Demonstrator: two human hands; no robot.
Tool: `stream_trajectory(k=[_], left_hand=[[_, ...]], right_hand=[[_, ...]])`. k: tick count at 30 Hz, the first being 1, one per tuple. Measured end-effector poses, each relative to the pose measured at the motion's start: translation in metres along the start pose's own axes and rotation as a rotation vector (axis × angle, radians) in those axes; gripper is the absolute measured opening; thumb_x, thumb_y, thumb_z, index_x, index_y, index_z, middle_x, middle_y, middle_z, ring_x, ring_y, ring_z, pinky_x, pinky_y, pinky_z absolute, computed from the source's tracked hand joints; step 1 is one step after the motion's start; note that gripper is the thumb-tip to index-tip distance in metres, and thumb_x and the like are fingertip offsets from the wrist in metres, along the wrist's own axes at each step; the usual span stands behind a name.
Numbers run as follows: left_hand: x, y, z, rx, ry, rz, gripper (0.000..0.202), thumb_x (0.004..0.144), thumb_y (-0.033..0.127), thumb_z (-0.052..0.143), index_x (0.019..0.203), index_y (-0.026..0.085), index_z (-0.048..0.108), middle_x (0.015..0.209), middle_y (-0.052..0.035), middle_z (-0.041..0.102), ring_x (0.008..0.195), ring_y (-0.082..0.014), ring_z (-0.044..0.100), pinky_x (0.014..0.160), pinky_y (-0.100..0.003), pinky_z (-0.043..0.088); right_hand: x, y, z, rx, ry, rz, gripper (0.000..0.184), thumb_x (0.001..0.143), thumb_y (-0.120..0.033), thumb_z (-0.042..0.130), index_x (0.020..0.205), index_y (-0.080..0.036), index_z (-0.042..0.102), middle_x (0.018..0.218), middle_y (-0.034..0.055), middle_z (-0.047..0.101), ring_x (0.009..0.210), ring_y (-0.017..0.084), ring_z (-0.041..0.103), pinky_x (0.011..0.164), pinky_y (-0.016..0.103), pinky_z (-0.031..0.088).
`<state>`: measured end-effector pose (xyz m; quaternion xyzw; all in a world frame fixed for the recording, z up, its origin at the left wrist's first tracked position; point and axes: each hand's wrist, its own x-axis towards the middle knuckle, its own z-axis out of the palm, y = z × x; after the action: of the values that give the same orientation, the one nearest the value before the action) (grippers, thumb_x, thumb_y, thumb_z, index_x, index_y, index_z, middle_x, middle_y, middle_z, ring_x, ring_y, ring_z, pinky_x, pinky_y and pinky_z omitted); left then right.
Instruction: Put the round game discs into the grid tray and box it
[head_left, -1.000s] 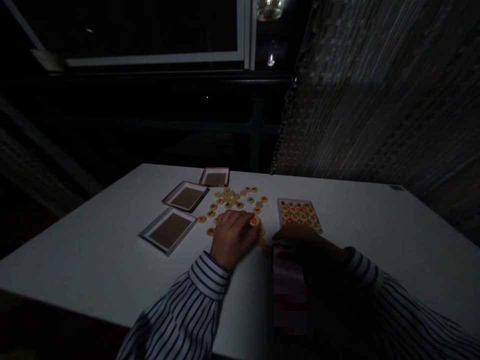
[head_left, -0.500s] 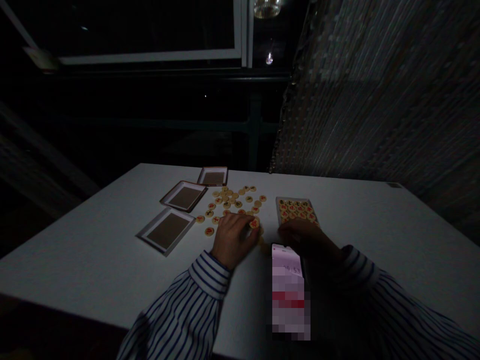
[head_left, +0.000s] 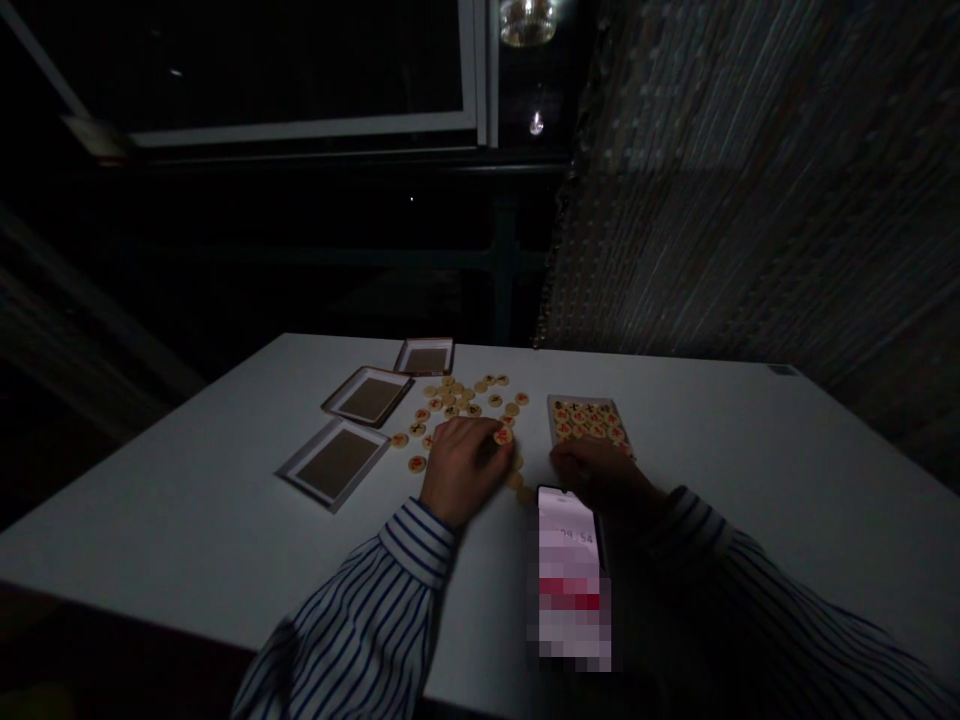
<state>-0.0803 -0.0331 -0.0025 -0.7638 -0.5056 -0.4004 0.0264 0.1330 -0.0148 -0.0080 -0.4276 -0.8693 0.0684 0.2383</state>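
Note:
My left hand (head_left: 463, 468) pinches a round xiangqi piece (head_left: 503, 436) with a red character, between thumb and fingertips. Around and beyond this hand lie loose xiangqi pieces (head_left: 474, 410), marked red or black, some with no mark showing. My right hand (head_left: 604, 472) is closed at the near edge of a shallow box (head_left: 551, 420) filled with rows of pieces (head_left: 589, 420). Whether the right fingers hold anything is hidden in the dark.
A lit phone (head_left: 570, 560) lies on the white table (head_left: 225, 540) below my right hand. To the left are three shallow trays: a near one (head_left: 334, 465), a middle one (head_left: 367, 396) and a far one (head_left: 425, 357). A bead curtain (head_left: 712, 200) hangs behind on the right.
The view has shifted slightly. My left hand keeps its pinch on the piece, and my right hand stays at the box's near edge. The phone's time display has advanced.

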Motion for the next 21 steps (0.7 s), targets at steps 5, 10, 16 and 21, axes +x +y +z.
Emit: stream_trajectory(k=[5,10,16,21], left_hand=[[0.019,0.001,-0.001,-0.004,0.03,-0.011,0.021,0.077,0.029,0.058,0.096,0.018,0.06,0.093,-0.0046,0.065,0.089,-0.0198,0.055,0.082,-0.036,0.041],[0.036,0.004,0.011,-0.033,0.108,-0.042,0.021,0.077,0.028,0.059,0.095,0.018,0.06,0.092,-0.0045,0.065,0.089,-0.0199,0.055,0.081,-0.035,0.041],[0.025,0.01,0.034,-0.046,0.113,-0.068,0.02,0.078,0.027,0.057,0.096,0.019,0.059,0.095,-0.0048,0.065,0.092,-0.0199,0.055,0.083,-0.037,0.04],[0.014,0.007,0.043,-0.033,0.08,-0.029,0.019,0.078,0.028,0.057,0.093,0.017,0.06,0.089,-0.0059,0.066,0.086,-0.0195,0.056,0.079,-0.037,0.042]], right_hand=[[0.0,0.005,0.003,0.035,0.028,0.024,0.023,0.083,-0.027,0.041,0.084,-0.019,0.062,0.078,0.0048,0.066,0.073,0.016,0.059,0.068,0.027,0.042],[-0.001,0.003,0.002,0.008,0.052,0.034,0.025,0.082,-0.028,0.04,0.085,-0.018,0.063,0.079,0.0056,0.067,0.074,0.017,0.059,0.069,0.028,0.042],[-0.001,-0.003,-0.001,-0.064,0.055,0.016,0.025,0.082,-0.024,0.039,0.083,-0.019,0.063,0.079,0.006,0.067,0.073,0.017,0.059,0.068,0.028,0.041],[0.0,0.0,0.001,-0.086,0.046,-0.034,0.026,0.083,-0.023,0.038,0.079,-0.019,0.063,0.073,0.0055,0.066,0.068,0.016,0.058,0.064,0.027,0.04]])
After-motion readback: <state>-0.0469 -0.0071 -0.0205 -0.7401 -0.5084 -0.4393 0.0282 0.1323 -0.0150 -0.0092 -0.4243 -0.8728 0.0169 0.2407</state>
